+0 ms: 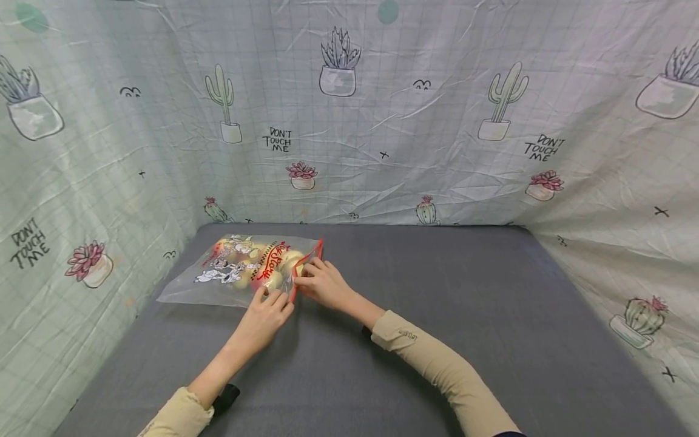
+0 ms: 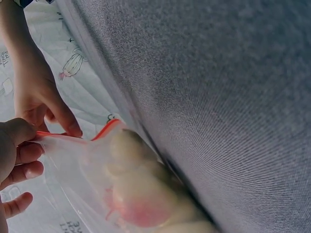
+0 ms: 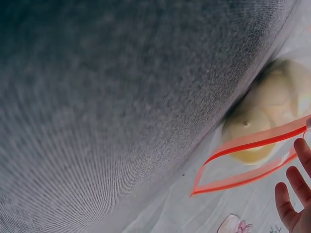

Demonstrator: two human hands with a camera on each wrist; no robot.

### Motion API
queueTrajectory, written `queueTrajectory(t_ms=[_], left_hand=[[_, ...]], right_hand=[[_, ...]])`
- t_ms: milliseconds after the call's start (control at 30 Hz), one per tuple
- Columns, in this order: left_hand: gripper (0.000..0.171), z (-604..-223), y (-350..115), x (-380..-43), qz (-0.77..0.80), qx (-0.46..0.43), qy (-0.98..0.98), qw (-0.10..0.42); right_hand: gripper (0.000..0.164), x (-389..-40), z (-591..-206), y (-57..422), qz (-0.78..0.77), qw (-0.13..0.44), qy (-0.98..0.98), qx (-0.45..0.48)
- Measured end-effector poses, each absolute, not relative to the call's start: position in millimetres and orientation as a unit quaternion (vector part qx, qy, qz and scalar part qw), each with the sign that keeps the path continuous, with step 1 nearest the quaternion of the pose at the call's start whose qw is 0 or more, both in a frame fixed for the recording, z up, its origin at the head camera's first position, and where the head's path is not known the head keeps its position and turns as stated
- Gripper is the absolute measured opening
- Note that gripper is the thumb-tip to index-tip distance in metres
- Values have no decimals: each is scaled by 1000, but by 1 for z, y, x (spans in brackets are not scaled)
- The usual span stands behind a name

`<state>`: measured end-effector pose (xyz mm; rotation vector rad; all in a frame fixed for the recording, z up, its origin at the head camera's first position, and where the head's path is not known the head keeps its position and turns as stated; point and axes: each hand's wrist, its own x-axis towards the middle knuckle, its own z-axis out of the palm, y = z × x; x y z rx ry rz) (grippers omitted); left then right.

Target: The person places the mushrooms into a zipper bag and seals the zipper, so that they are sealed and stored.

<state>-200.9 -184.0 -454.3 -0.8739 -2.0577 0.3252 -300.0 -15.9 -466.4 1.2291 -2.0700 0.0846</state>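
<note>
A clear zip bag (image 1: 221, 273) with red lettering and cartoon figures lies on the left of the table. Several round, pale yellow fruits (image 3: 248, 127), some blushed red, show through the plastic. My left hand (image 1: 265, 317) pinches the near end of the bag's red zip edge between thumb and fingers. Farther along the same edge, my right hand (image 1: 327, 286) grips the strip with thumb and index finger. The right wrist view shows the two red zip strips (image 3: 252, 141) parted at the far end; only a few right fingers (image 3: 302, 182) show there.
A grey cloth-covered table (image 1: 437, 291) extends under the bag and to the right. Pale fabric walls (image 1: 382, 121) printed with potted cacti enclose it at the back and both sides. Dark straps (image 1: 226, 397) sit under the wrists by the beige sleeves (image 1: 445, 367).
</note>
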Motion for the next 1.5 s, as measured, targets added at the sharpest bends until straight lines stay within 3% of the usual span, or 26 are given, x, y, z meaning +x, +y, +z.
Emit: queueTrajectory(t_ms=[167,667,967,1500], left_hand=[[20,-454,-181,-200,125,-346,-827,426],[26,-451,-176,-195,121,-340,-822,440],[26,-452,-174,-194,126,-339,-822,439],[23,-455,-170,-190,117,-342,-814,455]], right_hand=[[17,-303,-467,-15,28,357,-807,470],[17,-309,-467,-13,30,348,-823,448],[7,-314,-467,-11,40,368,-814,447],[5,-318,-469,-8,38,368,-821,436]])
